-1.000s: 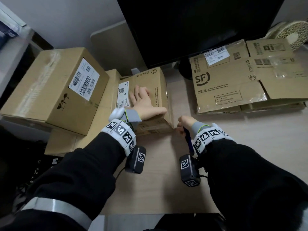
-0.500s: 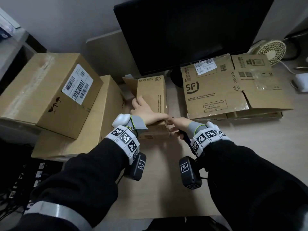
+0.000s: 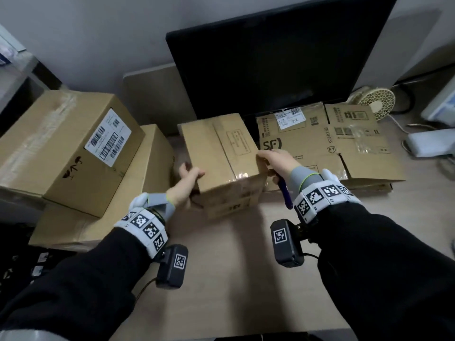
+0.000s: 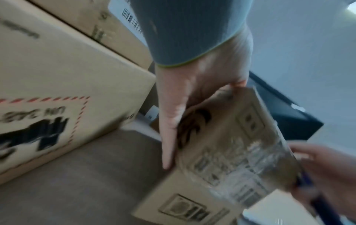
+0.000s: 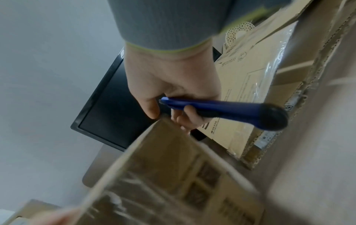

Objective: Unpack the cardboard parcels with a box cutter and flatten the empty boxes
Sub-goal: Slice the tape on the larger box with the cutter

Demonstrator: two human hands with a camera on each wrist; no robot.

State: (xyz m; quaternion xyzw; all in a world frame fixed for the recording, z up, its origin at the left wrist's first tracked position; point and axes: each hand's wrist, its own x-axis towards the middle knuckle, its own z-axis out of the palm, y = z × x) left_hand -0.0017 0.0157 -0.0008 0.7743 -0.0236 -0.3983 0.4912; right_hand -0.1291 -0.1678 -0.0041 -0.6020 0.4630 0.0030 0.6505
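A small taped cardboard box [image 3: 221, 153] is tilted between both hands above the desk, its taped seam facing up. My left hand [image 3: 189, 178] grips its near left corner, thumb on top and fingers down the side, as the left wrist view shows around the left hand [image 4: 183, 99] and box [image 4: 231, 152]. My right hand [image 3: 275, 161] holds a blue box cutter [image 3: 284, 193] in curled fingers, its handle pointing back toward the wrist, while the thumb touches the box's right edge. In the right wrist view the box cutter [image 5: 231, 111] shows no blade.
Two large sealed boxes [image 3: 69, 148] are stacked at the left. Flattened SF boxes [image 3: 320, 148] lie at the right, close behind my right hand. A black monitor [image 3: 270, 70] stands behind, with a small fan [image 3: 376, 104] at the back right. Bare desk [image 3: 234, 267] lies in front.
The small box has been turned over and raised, so its taped seam faces up instead of the label. My right hand moved from the near corner to its right edge.
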